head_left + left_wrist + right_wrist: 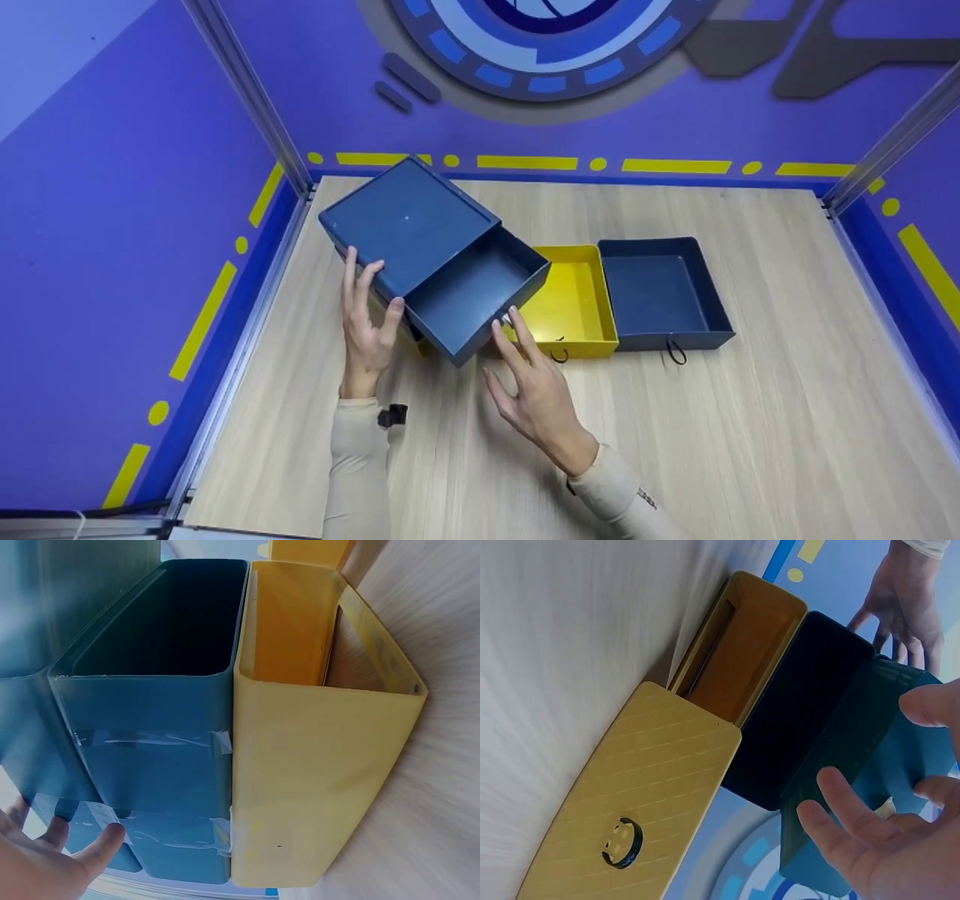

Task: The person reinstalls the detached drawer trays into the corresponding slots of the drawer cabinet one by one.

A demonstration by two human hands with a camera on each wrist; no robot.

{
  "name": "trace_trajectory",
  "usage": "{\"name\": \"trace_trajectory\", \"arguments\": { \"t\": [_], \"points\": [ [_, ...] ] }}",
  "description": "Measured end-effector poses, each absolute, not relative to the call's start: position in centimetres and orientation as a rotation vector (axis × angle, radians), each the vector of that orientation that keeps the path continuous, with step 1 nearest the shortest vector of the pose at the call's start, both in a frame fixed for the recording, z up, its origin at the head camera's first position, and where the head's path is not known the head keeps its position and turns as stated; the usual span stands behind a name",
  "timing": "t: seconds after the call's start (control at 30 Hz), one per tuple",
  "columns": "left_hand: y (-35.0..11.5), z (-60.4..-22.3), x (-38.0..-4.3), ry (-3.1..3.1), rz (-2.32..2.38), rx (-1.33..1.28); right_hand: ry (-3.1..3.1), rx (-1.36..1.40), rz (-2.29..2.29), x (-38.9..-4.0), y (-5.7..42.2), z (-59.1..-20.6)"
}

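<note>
A dark blue drawer (484, 281) juts partly out of the blue top shell (409, 217) of a stacked drawer cabinet. My left hand (367, 330) rests against the cabinet's left side with its fingers spread. Fingertips of my right hand (541, 397) touch the front of that drawer near a small white tab (886, 808); these fingers are extended. In the left wrist view, the hollow blue middle shell (150, 712) and the yellow bottom shell (315, 742) sit below the top one, with clear tape across the blue shells' side.
A removed yellow drawer (574, 300) with a black loop handle lies on the wooden table (795, 420), right of the cabinet. Beside it is another dark blue drawer (660, 289) with a similar loop. Purple-blue panels (135, 247) wall in the left, back and right.
</note>
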State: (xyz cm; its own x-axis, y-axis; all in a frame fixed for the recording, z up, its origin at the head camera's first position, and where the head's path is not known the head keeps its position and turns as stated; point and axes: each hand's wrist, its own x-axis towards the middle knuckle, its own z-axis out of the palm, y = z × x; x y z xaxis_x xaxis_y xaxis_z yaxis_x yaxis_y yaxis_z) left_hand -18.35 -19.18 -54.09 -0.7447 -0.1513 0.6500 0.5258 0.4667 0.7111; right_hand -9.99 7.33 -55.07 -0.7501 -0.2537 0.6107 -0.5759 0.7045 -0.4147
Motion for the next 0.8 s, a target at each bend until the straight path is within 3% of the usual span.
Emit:
{"name": "trace_trajectory", "arguments": {
  "t": [0.8],
  "points": [
    [-19.2, -54.0, -18.3, -2.071, -1.317, -0.284, -2.411, 0.642, 0.837, -11.6, 5.4, -54.9]
  ]
}}
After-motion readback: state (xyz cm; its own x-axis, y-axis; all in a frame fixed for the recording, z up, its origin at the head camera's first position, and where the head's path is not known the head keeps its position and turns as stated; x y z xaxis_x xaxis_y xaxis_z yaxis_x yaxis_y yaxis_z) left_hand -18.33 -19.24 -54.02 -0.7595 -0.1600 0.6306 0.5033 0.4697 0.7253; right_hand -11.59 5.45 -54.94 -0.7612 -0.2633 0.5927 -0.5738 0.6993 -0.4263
